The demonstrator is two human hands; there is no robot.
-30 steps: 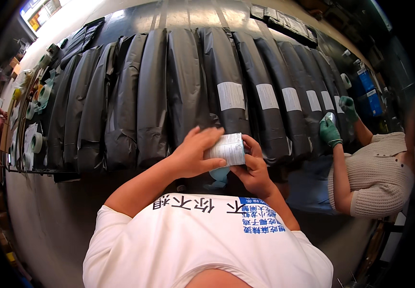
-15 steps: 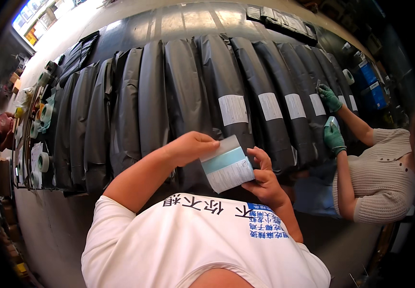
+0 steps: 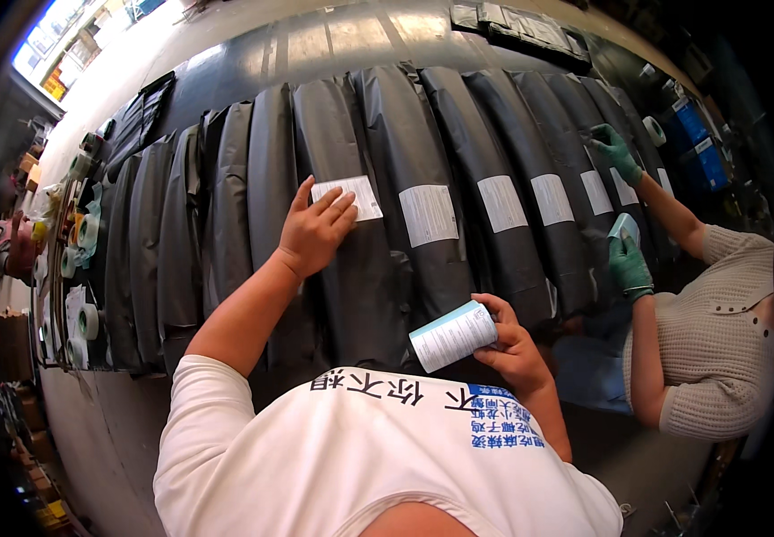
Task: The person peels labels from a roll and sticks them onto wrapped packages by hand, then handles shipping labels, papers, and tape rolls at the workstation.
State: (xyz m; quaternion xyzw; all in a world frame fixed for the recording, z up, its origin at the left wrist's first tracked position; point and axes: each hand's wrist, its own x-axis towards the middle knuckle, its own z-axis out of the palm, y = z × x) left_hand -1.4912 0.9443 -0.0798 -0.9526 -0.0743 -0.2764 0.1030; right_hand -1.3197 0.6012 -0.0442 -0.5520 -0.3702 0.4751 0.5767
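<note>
My left hand (image 3: pixel 313 231) lies with spread fingers on a white printed label (image 3: pixel 365 197), pressing it onto one of the long dark-grey wrapped packages (image 3: pixel 327 121). The label's left part is partly under my fingers. Lower down, close to my chest, my right hand (image 3: pixel 514 351) grips a curled roll of labels (image 3: pixel 451 342) with a pale blue backing edge. Just right of my left hand, the neighbouring package carries another white label (image 3: pixel 428 215), and several packages further right bear labels as well.
At the right a co-worker in a beige knit top (image 3: pixel 709 358) and green gloves (image 3: pixel 628 264) handles labels over the packages. Tape rolls (image 3: pixel 88 322) hang on a rack at the left. Blue boxes (image 3: pixel 705 161) stand at the far right. More dark packages (image 3: pixel 530 38) lie at the back.
My left hand has gone from the label roll up to the package, where a label now lies under it. My right hand keeps the roll, now more curled, slightly lower.
</note>
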